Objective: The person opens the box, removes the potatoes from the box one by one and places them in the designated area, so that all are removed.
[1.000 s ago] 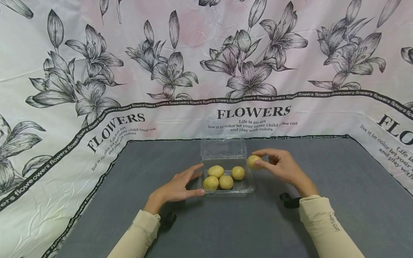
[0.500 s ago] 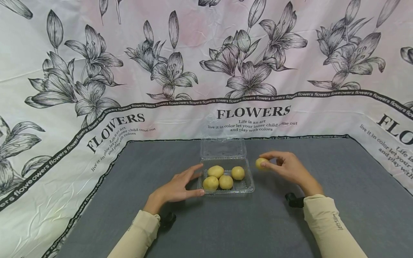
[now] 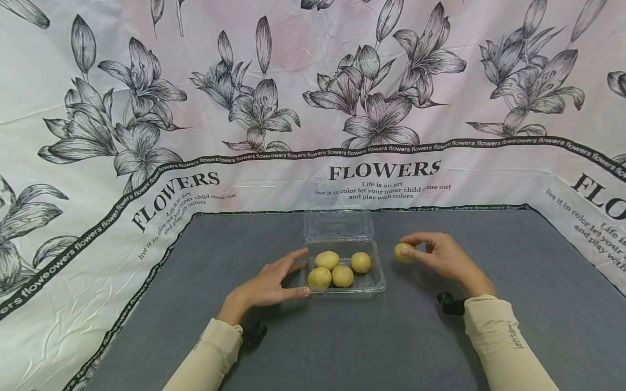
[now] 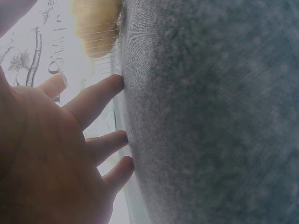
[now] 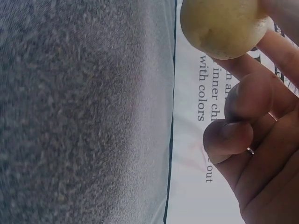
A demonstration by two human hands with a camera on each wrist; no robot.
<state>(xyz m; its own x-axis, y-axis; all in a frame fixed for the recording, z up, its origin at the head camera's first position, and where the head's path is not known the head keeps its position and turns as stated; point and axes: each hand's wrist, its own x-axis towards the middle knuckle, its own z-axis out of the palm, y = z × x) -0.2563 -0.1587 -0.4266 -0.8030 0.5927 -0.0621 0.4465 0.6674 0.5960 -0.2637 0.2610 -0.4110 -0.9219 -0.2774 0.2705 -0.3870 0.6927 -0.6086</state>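
Note:
A clear plastic clamshell box point(image 3: 370, 284) sits on the grey cloth with its lid point(image 3: 338, 224) raised at the back. Inside lie several yellow potatoes, among them a potato point(image 3: 361, 262) at the right and a potato point(image 3: 319, 277) at the front left. My left hand point(image 3: 266, 283) has its fingers spread at the box's left side, thumb by the front corner. To the right of the box, my right hand point(image 3: 442, 256) pinches a potato point(image 3: 403, 252) between thumb and fingers. The right wrist view shows that potato point(image 5: 222, 28) raised off the cloth, its other fingers curled.
Dark grey cloth point(image 3: 342, 347) covers the table. A white curtain point(image 3: 274, 179) printed with flowers and lettering stands behind and on both sides. Black wrist-worn devices sit under each sleeve cuff, such as the right device point(image 3: 450, 304).
My right hand has carried the potato from the box's right rim farther right and slightly lower. The left hand, the box and the potatoes inside have stayed put.

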